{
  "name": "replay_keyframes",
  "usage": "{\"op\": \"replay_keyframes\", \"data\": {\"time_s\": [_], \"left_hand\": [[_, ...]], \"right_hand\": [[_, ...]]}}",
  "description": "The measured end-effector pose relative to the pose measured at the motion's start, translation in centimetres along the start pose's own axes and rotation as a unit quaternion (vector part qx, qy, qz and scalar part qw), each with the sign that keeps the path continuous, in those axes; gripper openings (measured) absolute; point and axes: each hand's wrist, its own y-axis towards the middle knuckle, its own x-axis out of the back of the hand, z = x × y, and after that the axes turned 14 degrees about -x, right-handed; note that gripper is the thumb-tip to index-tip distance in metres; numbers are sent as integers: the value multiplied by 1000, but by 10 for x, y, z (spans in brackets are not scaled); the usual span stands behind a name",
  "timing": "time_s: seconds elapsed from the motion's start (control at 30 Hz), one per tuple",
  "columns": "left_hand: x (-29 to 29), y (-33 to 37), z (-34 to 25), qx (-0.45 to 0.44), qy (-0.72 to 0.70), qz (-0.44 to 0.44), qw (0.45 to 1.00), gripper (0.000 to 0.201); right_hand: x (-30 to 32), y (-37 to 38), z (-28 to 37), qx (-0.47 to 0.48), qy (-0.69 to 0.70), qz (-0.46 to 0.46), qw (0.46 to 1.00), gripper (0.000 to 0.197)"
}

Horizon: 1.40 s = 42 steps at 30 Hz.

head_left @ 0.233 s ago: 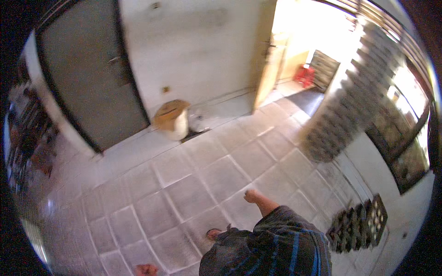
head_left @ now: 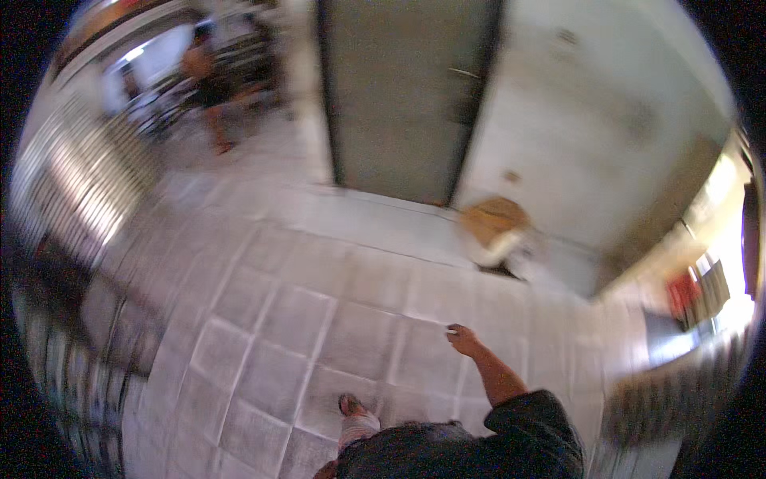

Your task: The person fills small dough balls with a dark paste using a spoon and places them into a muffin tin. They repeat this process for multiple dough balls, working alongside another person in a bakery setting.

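My right hand (head_left: 462,338) hangs over the tiled floor in front of me, its arm bare below a dark short sleeve. The fingers are curled closed, with a small pale spot at their tips; what they hold, if anything, is too small to name. Only a sliver of skin, seemingly my left hand (head_left: 325,471), shows at the lower edge beside my dark shirt; its fingers are hidden. One foot (head_left: 349,405) steps forward on the tiles (head_left: 267,375). Neither hand touches anything around it.
A grey door (head_left: 399,96) in a dark frame stands shut ahead. Right of it a bin with a brown lid (head_left: 495,221) sits by the wall. Another person (head_left: 209,76) stands far left near blurred clutter. Slatted panels (head_left: 84,180) line the left; a red object (head_left: 683,295) is far right.
My view has swung left: the door and bin now sit further right, and the other person has come into sight. My left hand has mostly dropped out of view.
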Motion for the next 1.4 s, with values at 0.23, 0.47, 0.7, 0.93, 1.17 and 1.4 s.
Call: {"op": "replay_keyframes", "data": {"time_s": [0.23, 0.47, 0.7, 0.93, 1.17, 1.4], "left_hand": [[131, 53, 81, 213, -33, 29, 976, 55], [385, 234, 60, 61, 151, -60, 985, 61], [552, 388, -49, 8, -87, -243, 966, 47], [723, 442, -15, 169, -105, -150, 969, 46], [924, 498, 69, 257, -115, -135, 950, 46], [1222, 611, 106, 138, 62, -179, 972, 52]], "right_hand": [[-81, 149, 115, 16, -4, 133, 991, 37], [-112, 273, 151, -280, 117, 275, 912, 35], [-137, 482, 273, -212, 83, 304, 925, 34], [-266, 690, 713, 192, -214, 72, 955, 32], [-342, 720, 1026, 262, -132, 114, 949, 45], [-422, 857, 1002, 10, -340, 270, 901, 35]]}}
